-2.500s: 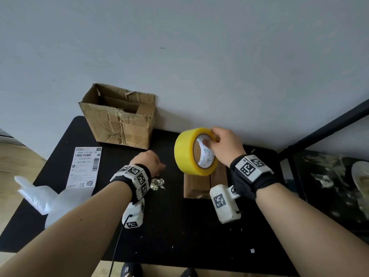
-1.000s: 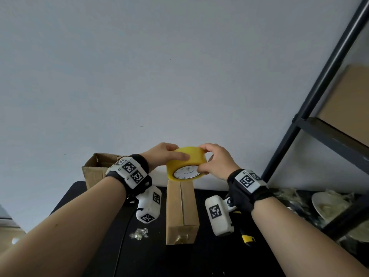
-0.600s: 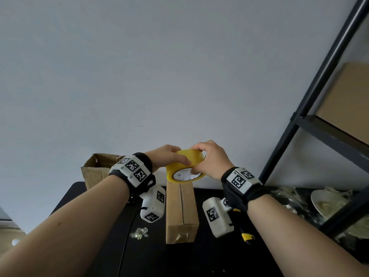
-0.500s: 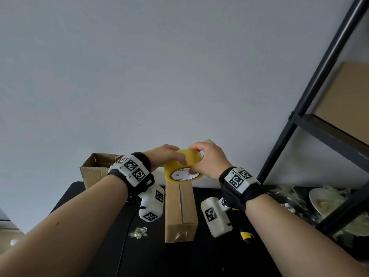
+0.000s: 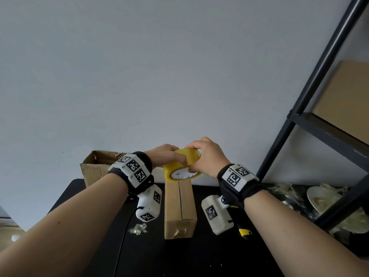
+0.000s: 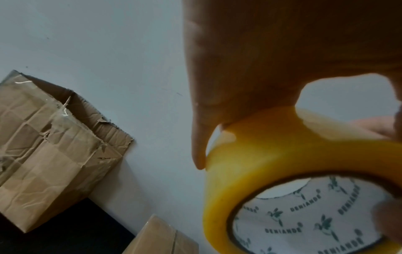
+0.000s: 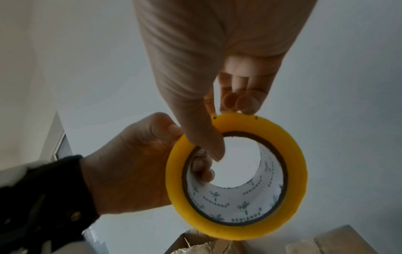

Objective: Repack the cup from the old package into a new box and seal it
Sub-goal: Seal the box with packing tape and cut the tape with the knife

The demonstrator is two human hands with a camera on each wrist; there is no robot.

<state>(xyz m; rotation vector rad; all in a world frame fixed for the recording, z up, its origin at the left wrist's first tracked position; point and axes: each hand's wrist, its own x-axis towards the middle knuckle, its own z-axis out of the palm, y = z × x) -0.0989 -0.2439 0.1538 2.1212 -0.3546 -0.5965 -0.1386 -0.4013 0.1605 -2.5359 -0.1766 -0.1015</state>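
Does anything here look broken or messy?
Yes. The old cardboard box at the back left of the table is torn and crumpled, with ragged open flaps. A small crinkly scrap lies loose on the black table beside the new box, whose top flaps are not taped yet.

Soft, even daylight fills the head view, sharp at the middle; the shelf post (image 5: 311, 92) leans with wide-angle bending. Both wrist views are dimmer, the near left hand (image 6: 272, 56) and right hand (image 7: 206, 51) backlit, dark and blurred against the pale wall (image 5: 139, 66), with faint noise
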